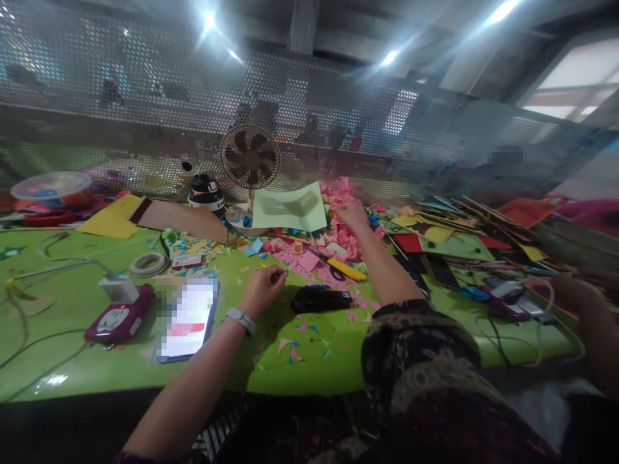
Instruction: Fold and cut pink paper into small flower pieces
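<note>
My left hand (264,288) rests on the green table (72,361) with its fingers curled in a loose pinch; what it holds, if anything, is too small to name. A white band sits on that wrist. My right hand (351,212) reaches far forward, fingers closed at the right edge of a pale green paper sheet (289,207), beside a pile of pink paper pieces (345,241). Yellow-handled scissors (341,265) lie under my right forearm, and a black stapler (320,298) lies between my arms.
A phone (188,319) lies left of my left hand, beside a purple power strip (118,316) with a white charger and cables. A small fan (250,158) stands at the back before a perforated screen. Coloured paper sheets (449,241) are heaped at right. Another person's arm (587,309) shows far right.
</note>
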`<state>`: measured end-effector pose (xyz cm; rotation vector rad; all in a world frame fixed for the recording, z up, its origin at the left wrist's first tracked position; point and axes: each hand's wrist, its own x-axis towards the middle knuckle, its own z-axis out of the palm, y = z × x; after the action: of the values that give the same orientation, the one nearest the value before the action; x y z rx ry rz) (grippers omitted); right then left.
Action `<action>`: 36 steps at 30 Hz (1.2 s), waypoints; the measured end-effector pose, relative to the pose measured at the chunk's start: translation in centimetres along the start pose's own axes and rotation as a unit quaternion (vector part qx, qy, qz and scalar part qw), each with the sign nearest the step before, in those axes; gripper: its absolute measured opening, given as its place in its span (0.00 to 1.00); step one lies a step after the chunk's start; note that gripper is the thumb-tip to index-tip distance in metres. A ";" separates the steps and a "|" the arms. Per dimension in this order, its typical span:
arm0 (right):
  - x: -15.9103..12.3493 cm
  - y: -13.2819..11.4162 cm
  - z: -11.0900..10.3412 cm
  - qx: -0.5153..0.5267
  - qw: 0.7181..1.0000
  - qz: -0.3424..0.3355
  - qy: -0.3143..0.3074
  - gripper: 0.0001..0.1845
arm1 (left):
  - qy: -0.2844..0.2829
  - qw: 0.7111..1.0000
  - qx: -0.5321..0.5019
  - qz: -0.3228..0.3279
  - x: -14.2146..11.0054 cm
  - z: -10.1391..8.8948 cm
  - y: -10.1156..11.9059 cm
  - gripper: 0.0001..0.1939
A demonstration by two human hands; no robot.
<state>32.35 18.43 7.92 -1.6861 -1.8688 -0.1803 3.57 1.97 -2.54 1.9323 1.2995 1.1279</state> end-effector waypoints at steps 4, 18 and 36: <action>-3.6 -1.3 2.3 0.013 0.998 0.043 -0.049 0.16 | -0.006 0.999 0.033 0.014 0.0 0.1 -0.1 0.17; -10.7 -3.7 0.2 0.180 0.956 -0.044 -0.226 0.13 | -0.051 0.991 0.120 -0.040 0.3 0.0 -0.4 0.12; -7.7 -6.1 3.7 -0.028 0.966 -0.100 -0.237 0.06 | -0.082 0.981 0.169 -0.046 0.1 0.3 0.1 0.13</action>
<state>25.37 12.52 2.71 -1.6799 -2.4069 0.1046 3.92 2.02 -2.60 2.1271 1.5483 0.7196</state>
